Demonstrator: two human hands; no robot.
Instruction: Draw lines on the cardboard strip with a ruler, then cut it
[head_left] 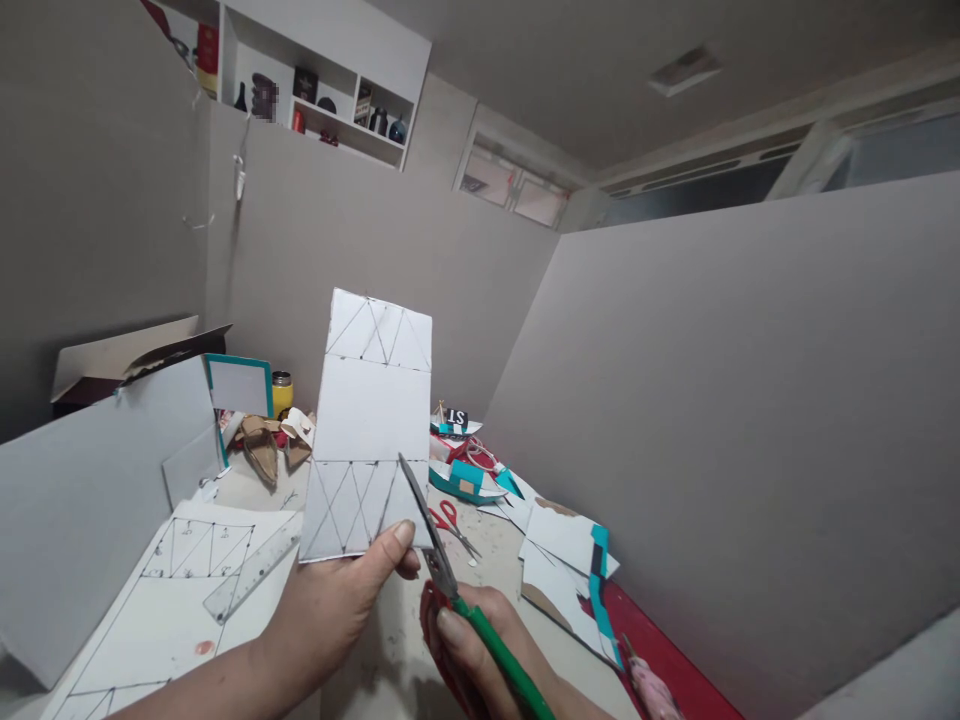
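My left hand [360, 590] grips the lower edge of a white card [375, 410], thumb in front and fingers behind. Pencilled zigzag triangles run along the card's top and bottom bands, with a plain band between. In my right hand [480, 640] is a pair of scissors [439, 560] with a green handle, held around its grips. One blade lies across the front of the card's lower right, its tip near the lower pencil line. How the other blade sits is hard to make out. Part of the right hand's fingers is hidden below the handle.
A drawn sheet [199, 550] with a clear ruler [251, 575] lies at left beside a standing white board [112, 480]. Red-handled scissors [450, 515], paper boats [465, 480] and cut card pieces [559, 550] lie on the right. A yellow jar [282, 393] stands behind.
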